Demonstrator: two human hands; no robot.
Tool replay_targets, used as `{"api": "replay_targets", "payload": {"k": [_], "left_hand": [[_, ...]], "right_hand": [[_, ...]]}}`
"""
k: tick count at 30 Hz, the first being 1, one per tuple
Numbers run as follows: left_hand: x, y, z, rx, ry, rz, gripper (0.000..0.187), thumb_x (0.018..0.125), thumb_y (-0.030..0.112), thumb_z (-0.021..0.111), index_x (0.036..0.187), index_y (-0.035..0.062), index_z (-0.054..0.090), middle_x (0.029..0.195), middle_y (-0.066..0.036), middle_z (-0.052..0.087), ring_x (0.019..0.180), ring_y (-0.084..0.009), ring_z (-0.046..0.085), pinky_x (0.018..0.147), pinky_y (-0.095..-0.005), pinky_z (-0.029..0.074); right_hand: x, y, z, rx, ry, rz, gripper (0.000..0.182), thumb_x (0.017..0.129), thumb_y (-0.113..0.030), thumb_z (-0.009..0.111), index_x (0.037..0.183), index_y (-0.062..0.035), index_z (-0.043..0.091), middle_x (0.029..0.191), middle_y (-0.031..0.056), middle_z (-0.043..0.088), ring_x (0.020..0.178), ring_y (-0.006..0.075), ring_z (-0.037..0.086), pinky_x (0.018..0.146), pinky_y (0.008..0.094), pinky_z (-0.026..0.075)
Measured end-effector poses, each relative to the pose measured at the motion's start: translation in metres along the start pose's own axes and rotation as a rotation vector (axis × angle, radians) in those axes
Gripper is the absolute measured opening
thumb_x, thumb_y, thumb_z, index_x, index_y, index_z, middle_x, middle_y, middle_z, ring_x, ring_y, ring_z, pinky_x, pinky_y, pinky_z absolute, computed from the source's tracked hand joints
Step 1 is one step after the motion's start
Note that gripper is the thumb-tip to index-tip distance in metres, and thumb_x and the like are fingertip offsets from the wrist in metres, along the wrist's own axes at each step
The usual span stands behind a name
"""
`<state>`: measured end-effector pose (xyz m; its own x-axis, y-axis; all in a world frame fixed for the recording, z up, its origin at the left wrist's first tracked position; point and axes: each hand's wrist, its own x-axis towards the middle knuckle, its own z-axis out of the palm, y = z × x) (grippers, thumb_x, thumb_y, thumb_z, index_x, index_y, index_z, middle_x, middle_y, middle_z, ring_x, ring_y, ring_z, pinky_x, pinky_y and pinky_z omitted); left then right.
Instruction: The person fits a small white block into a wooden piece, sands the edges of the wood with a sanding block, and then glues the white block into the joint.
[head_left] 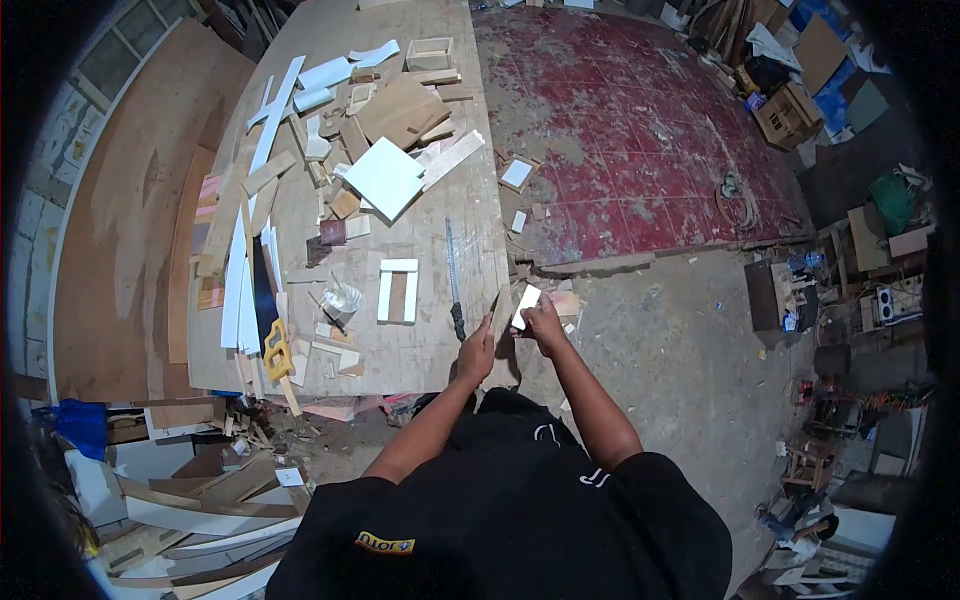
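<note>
My left hand is closed around a thin strip of wood with a dark edge, just off the table's right edge. Close beside it, my right hand pinches a small white-faced block. Both hands are in front of my body, near each other. To their left on the table lies a long, narrow blade with a black handle. Farther left is a small wooden piece with white edges, and a clear jar with a stick in it.
The wooden worktable carries a yellow-handled handsaw, a white square panel, a small open box and scattered offcuts. Scrap boards pile up at lower left. A cardboard box and clutter line the right wall.
</note>
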<state>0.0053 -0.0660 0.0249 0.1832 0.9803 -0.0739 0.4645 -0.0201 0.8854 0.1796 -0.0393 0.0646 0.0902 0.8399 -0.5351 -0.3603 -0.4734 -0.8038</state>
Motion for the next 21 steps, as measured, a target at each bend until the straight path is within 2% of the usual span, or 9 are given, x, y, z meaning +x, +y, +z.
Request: {"api": "replay_targets", "payload": {"k": [1, 2, 4, 5, 7, 9, 12, 15, 21], "left_hand": [[0.001, 0.003, -0.002, 0.005, -0.005, -0.005, 0.046, 0.093, 0.015, 0.044, 0.139, 0.0100, 0.044, 0.121, -0.024, 0.058, 0.107, -0.0397, 0.058, 0.088, -0.0421, 0.048], [0.000, 0.007, -0.003, 0.023, -0.030, -0.053, 0.046, 0.093, 0.014, 0.044, 0.138, 0.0100, 0.045, 0.120, -0.024, 0.058, 0.106, -0.0397, 0.059, 0.088, -0.0422, 0.048], [0.001, 0.007, -0.002, 0.046, -0.061, -0.102, 0.046, 0.092, 0.014, 0.044, 0.138, 0.0100, 0.045, 0.120, -0.024, 0.058, 0.106, -0.0398, 0.059, 0.087, -0.0422, 0.048], [0.001, 0.007, -0.002, 0.033, -0.031, -0.059, 0.046, 0.092, 0.014, 0.044, 0.138, 0.0099, 0.045, 0.117, -0.025, 0.059, 0.104, -0.0403, 0.059, 0.086, -0.0424, 0.048], [0.000, 0.006, -0.002, 0.025, -0.007, -0.019, 0.046, 0.092, 0.014, 0.044, 0.138, 0.0099, 0.045, 0.114, -0.027, 0.059, 0.102, -0.0407, 0.060, 0.084, -0.0425, 0.048], [0.000, 0.007, -0.002, 0.042, -0.043, -0.122, 0.046, 0.092, 0.014, 0.045, 0.139, 0.0100, 0.045, 0.101, -0.028, 0.063, 0.091, -0.0420, 0.062, 0.079, -0.0432, 0.049], [0.000, -0.007, 0.007, 0.058, 0.061, 0.072, 0.046, 0.093, 0.016, 0.044, 0.139, 0.0104, 0.044, 0.089, -0.026, 0.064, 0.080, -0.0409, 0.063, 0.074, -0.0433, 0.049], [-0.001, 0.010, 0.002, 0.068, -0.063, -0.125, 0.046, 0.095, 0.018, 0.042, 0.140, 0.0103, 0.044, 0.085, -0.025, 0.064, 0.077, -0.0392, 0.064, 0.073, -0.0429, 0.050], [0.001, 0.001, 0.006, 0.076, 0.013, -0.003, 0.044, 0.097, 0.021, 0.041, 0.140, 0.0105, 0.044, 0.079, -0.022, 0.064, 0.070, -0.0329, 0.065, 0.067, -0.0406, 0.050]], "right_hand": [[0.034, 0.052, -0.023, -0.161, 0.055, -0.158, 0.020, 0.084, -0.010, 0.050, 0.103, -0.0040, 0.049, 0.079, 0.0056, 0.054, 0.065, 0.0171, 0.057, 0.056, 0.0364, 0.054], [0.030, 0.056, -0.024, -0.156, 0.057, -0.151, 0.020, 0.084, -0.010, 0.050, 0.103, -0.0040, 0.049, 0.079, 0.0056, 0.054, 0.065, 0.0171, 0.057, 0.056, 0.0364, 0.054], [0.019, 0.057, -0.025, -0.099, 0.043, 0.079, 0.020, 0.083, -0.012, 0.050, 0.102, -0.0046, 0.050, 0.077, 0.0056, 0.054, 0.063, 0.0161, 0.056, 0.054, 0.0342, 0.051], [0.016, 0.058, -0.023, -0.093, 0.046, 0.084, 0.020, 0.083, -0.012, 0.050, 0.102, -0.0046, 0.050, 0.077, 0.0056, 0.054, 0.063, 0.0161, 0.056, 0.054, 0.0342, 0.051], [0.014, 0.068, -0.023, -0.135, -0.044, 0.042, 0.018, 0.091, -0.020, 0.048, 0.097, -0.0038, 0.052, 0.073, 0.0063, 0.056, 0.059, 0.0171, 0.059, 0.053, 0.0329, 0.051], [0.021, 0.081, -0.024, -0.221, -0.089, -0.076, 0.027, 0.098, -0.027, 0.046, 0.094, -0.0018, 0.054, 0.070, 0.0079, 0.060, 0.055, 0.0187, 0.062, 0.052, 0.0320, 0.051], [0.036, 0.100, -0.020, -0.182, -0.049, -0.101, 0.022, 0.097, -0.022, 0.048, 0.095, -0.0009, 0.053, 0.070, 0.0083, 0.060, 0.056, 0.0184, 0.062, 0.052, 0.0329, 0.051], [0.028, 0.088, -0.007, -0.163, -0.056, -0.034, 0.018, 0.099, -0.020, 0.046, 0.100, -0.0022, 0.051, 0.072, 0.0083, 0.059, 0.056, 0.0182, 0.060, 0.051, 0.0334, 0.052], [0.018, 0.074, 0.003, -0.107, -0.080, 0.043, 0.017, 0.100, -0.022, 0.043, 0.100, -0.0056, 0.049, 0.070, 0.0066, 0.057, 0.053, 0.0167, 0.057, 0.047, 0.0314, 0.050]]}}
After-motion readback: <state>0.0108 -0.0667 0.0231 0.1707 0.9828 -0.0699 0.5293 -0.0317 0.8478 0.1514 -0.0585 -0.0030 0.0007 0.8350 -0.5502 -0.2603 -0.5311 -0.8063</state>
